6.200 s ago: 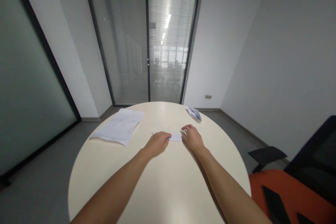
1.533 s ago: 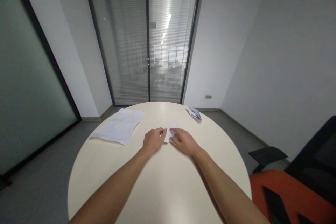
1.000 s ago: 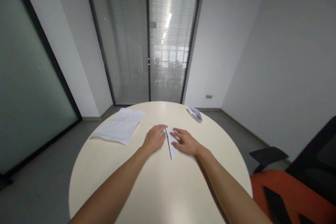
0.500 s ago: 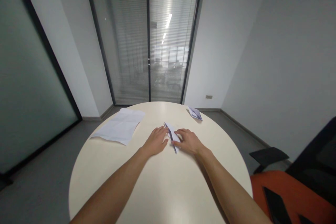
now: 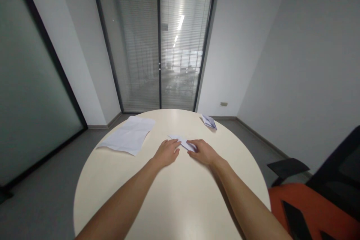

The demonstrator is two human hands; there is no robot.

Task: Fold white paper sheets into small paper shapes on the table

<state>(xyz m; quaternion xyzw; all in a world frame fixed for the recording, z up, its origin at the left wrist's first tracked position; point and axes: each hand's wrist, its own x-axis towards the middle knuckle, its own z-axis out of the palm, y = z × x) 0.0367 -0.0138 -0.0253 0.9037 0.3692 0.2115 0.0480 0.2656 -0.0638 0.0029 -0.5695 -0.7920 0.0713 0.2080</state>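
Observation:
A small folded white paper (image 5: pixel 182 142) lies flat near the middle of the round cream table (image 5: pixel 174 202), its long edge running from far left to near right. My left hand (image 5: pixel 167 152) rests flat on the table just left of the paper, fingers stretched toward it. My right hand (image 5: pixel 203 151) lies on the paper's near right end, fingers extended and pressing it down. Both forearms reach in from the bottom of the view.
A creased white sheet (image 5: pixel 128 137) lies at the table's far left. A small folded paper piece (image 5: pixel 209 121) sits at the far right edge. An orange and black office chair (image 5: pixel 315 198) stands at the lower right. Glass doors with blinds (image 5: pixel 159 45) lie beyond.
The folded paper, earlier raised and turned on edge between my hands, now lies flat again. My right hand has come down onto its right end; my left hand has eased back beside it.

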